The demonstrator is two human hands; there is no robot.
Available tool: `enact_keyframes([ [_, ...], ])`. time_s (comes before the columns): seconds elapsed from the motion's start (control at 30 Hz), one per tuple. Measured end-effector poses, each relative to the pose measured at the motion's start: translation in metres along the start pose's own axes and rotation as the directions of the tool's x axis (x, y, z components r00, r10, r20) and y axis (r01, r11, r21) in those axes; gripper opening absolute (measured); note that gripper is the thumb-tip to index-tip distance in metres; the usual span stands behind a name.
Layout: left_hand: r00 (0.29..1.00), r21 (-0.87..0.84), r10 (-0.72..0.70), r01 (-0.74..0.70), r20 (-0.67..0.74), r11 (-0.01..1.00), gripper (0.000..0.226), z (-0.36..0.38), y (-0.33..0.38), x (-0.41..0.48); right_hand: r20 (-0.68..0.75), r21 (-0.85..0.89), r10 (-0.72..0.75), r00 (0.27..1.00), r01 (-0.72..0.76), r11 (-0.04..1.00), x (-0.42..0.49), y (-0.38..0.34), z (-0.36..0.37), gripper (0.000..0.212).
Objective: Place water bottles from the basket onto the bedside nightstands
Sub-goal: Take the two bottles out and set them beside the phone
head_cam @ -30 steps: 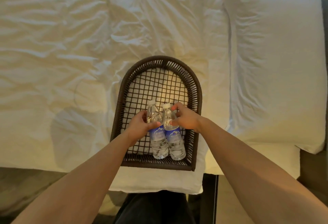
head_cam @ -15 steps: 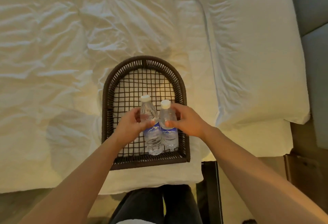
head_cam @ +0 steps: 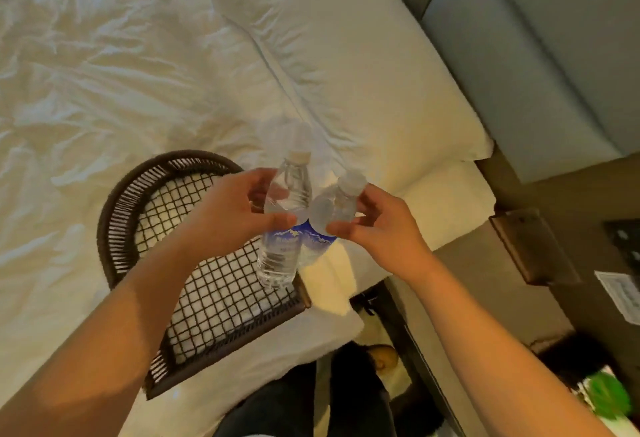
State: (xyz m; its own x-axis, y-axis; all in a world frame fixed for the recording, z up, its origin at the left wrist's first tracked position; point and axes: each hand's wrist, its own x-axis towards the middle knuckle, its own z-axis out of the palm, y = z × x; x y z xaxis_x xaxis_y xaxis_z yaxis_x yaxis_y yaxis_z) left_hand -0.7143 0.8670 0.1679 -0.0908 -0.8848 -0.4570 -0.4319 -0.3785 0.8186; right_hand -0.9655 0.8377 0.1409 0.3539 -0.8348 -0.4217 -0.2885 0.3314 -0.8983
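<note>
carry step, i judge: left hand (head_cam: 239, 208) grips one bottle (head_cam: 285, 218), right hand (head_cam: 377, 229) the other bottle (head_cam: 334, 208), mid-frame above the basket (head_cam: 114, 201). next needs a move toward the nightstand (head_cam: 533, 249) at right.

Bed (head_cam: 104, 73): covered in a rumpled white sheet.
Pillow (head_cam: 346, 66): white, lying at the head end, against the headboard.
Headboard (head_cam: 540, 56): grey, padded panels.
Paper (head_cam: 620, 293): a printed sheet at the right edge.
Green thing (head_cam: 606, 398): blurred, in the lower right corner.
</note>
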Motion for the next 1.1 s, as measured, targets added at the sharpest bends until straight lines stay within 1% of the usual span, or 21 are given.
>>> enact_keyframes([
  [0.07, 0.999, 0.014, 0.039, -0.040, 0.036, 0.999, 0.065, 0.023, 0.025, 0.012, -0.102, 0.029, -0.006, 0.995, 0.009, 1.000, -0.020, 0.001, -0.029, 0.053],
  [0.17, 0.993, 0.016, 0.092, -0.093, 0.079, 0.996, 0.061, 0.072, 0.056, 0.031, -0.222, 0.024, -0.007, 0.975, 0.013, 1.000, -0.053, 0.012, -0.075, 0.061],
  [0.23, 0.986, 0.029, 0.122, -0.126, 0.116, 0.992, 0.061, 0.114, 0.072, 0.043, -0.300, 0.021, -0.012, 0.954, 0.019, 1.000, -0.079, 0.024, -0.106, 0.060],
  [0.37, 0.962, 0.031, 0.185, -0.195, 0.199, 0.980, 0.060, 0.210, 0.093, 0.062, -0.459, 0.000, 0.006, 0.888, -0.007, 1.000, -0.133, 0.063, -0.167, 0.054],
  [0.5, 0.930, 0.063, 0.209, -0.238, 0.303, 0.969, 0.065, 0.304, 0.098, 0.077, -0.593, 0.031, 0.060, 0.803, -0.052, 0.998, -0.182, 0.119, -0.226, 0.056],
  [0.63, 0.916, 0.119, 0.229, -0.280, 0.329, 0.952, 0.062, 0.389, 0.100, 0.088, -0.689, 0.018, 0.116, 0.715, -0.143, 0.990, -0.219, 0.185, -0.283, 0.059],
  [0.73, 0.902, 0.187, 0.233, -0.315, 0.363, 0.930, 0.060, 0.448, 0.104, 0.094, -0.756, 0.029, 0.166, 0.633, -0.221, 0.975, -0.238, 0.229, -0.319, 0.061],
  [0.77, 0.890, 0.205, 0.245, -0.341, 0.383, 0.917, 0.060, 0.472, 0.104, 0.097, -0.776, 0.043, 0.180, 0.605, -0.234, 0.971, -0.245, 0.245, -0.331, 0.062],
  [0.83, 0.877, 0.229, 0.258, -0.371, 0.406, 0.900, 0.061, 0.499, 0.100, 0.103, -0.799, 0.043, 0.186, 0.571, -0.254, 0.966, -0.249, 0.264, -0.343, 0.064],
  [0.97, 0.858, 0.237, 0.274, -0.403, 0.435, 0.884, 0.061, 0.561, 0.090, 0.120, -0.849, 0.049, 0.168, 0.501, -0.242, 0.969, -0.255, 0.306, -0.364, 0.063],
  [1.03, 0.854, 0.255, 0.279, -0.416, 0.440, 0.873, 0.062, 0.586, 0.083, 0.129, -0.876, 0.070, 0.172, 0.451, -0.235, 0.970, -0.253, 0.327, -0.368, 0.061],
  [1.1, 0.840, 0.274, 0.310, -0.458, 0.445, 0.846, 0.061, 0.607, 0.077, 0.138, -0.895, 0.105, 0.187, 0.406, -0.217, 0.971, -0.250, 0.347, -0.372, 0.060],
])
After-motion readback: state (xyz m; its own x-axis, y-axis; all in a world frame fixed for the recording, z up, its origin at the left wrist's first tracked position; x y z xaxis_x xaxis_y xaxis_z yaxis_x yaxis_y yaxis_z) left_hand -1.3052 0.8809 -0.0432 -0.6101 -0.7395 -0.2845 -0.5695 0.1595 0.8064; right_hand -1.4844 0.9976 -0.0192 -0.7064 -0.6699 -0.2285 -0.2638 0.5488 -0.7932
